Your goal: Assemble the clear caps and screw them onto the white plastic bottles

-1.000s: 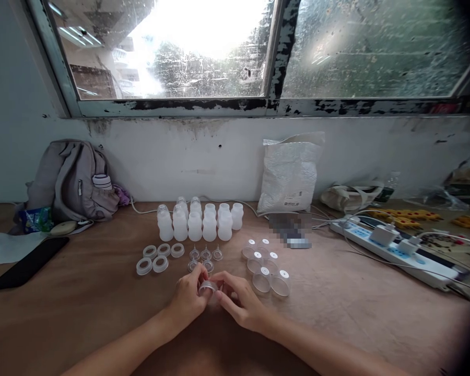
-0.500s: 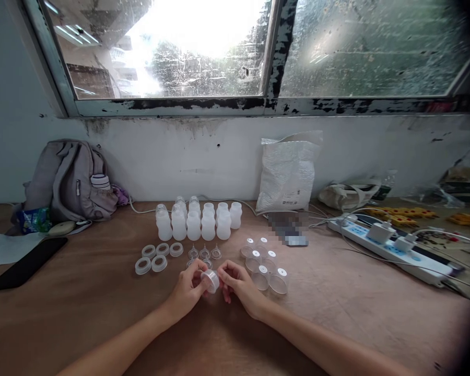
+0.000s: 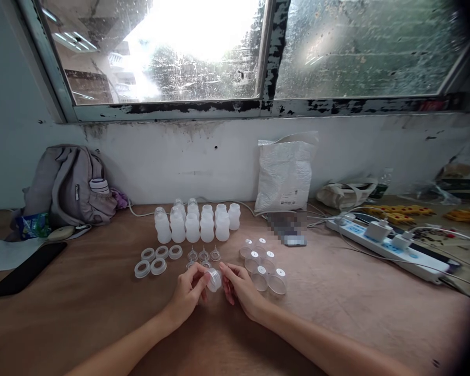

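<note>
Between finger and thumb, my left hand (image 3: 188, 293) holds a translucent ring-shaped cap (image 3: 214, 280) over the brown table. My right hand (image 3: 241, 290) is at the cap's right side, fingers curled; whether its fingertips touch the cap or pinch something small is unclear. Just beyond my hands stand several clear nipple-shaped pieces (image 3: 215, 254), some partly hidden by my left hand. Several white rings (image 3: 159, 266) lie to their left. On the right are several clear domed covers (image 3: 277, 284) with white round tops. Frosted bottles (image 3: 207, 230) stand in rows behind, a few with clear covers on.
A white plastic package (image 3: 285, 175) leans on the wall. At the right lies a power strip (image 3: 391, 249) with plugs and cables. A phone (image 3: 295, 240) is near the package. The left side holds a backpack (image 3: 72, 183) and a black flat object (image 3: 27, 269).
The cap in my left hand has turned and moved slightly right. My right hand stays close beside it, its fingers shifted a little. The camera view has shifted slightly.
</note>
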`<state>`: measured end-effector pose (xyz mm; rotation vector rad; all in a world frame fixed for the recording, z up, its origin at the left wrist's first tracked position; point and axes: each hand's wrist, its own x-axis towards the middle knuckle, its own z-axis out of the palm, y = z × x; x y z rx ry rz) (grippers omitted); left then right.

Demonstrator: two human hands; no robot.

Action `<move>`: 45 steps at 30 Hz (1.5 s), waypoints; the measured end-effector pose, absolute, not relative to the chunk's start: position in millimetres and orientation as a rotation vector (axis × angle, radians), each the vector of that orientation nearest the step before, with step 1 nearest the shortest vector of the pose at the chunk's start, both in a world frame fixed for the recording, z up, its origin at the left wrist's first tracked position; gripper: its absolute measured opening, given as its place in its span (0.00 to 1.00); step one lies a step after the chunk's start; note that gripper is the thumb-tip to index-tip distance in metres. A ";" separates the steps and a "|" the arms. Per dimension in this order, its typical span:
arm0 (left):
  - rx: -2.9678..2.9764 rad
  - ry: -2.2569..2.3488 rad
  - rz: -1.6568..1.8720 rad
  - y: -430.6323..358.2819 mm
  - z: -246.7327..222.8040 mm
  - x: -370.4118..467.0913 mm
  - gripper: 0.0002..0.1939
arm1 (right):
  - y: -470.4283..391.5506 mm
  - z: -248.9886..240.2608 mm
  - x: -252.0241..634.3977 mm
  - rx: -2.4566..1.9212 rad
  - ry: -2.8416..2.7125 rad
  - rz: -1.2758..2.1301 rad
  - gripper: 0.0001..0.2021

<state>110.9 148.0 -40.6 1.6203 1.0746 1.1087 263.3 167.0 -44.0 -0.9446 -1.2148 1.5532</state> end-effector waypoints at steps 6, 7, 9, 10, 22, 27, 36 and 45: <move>1.732 1.329 1.171 165.2 -16.0 95.7 0.20 | 169.8 -43.9 267.6 -0.911 -1.128 1.597 0.20; 1.760 1.427 1.192 173.2 -7.3 91.0 0.21 | 169.8 -43.0 268.4 -0.910 -1.127 1.610 0.19; 1.997 1.650 1.095 191.8 11.7 82.4 0.21 | 169.4 -41.2 269.5 -0.899 -1.154 1.640 0.19; 2.162 1.813 0.963 201.7 20.9 79.3 0.20 | 169.1 -40.5 269.8 -0.889 -1.172 1.647 0.19; 2.431 2.133 0.434 252.0 51.0 95.9 0.13 | 169.1 -45.0 272.3 -0.823 -1.249 1.648 0.20; 2.531 2.166 0.442 215.0 81.0 90.4 0.14 | 166.9 -42.7 272.0 -0.813 -1.282 1.634 0.20; 2.754 1.999 0.483 136.4 50.4 80.8 0.13 | 157.4 -34.5 274.0 -0.875 -1.256 1.392 0.18; 2.626 1.707 0.854 117.5 13.6 77.7 0.12 | 155.3 -34.5 273.9 -0.911 -1.239 1.361 0.17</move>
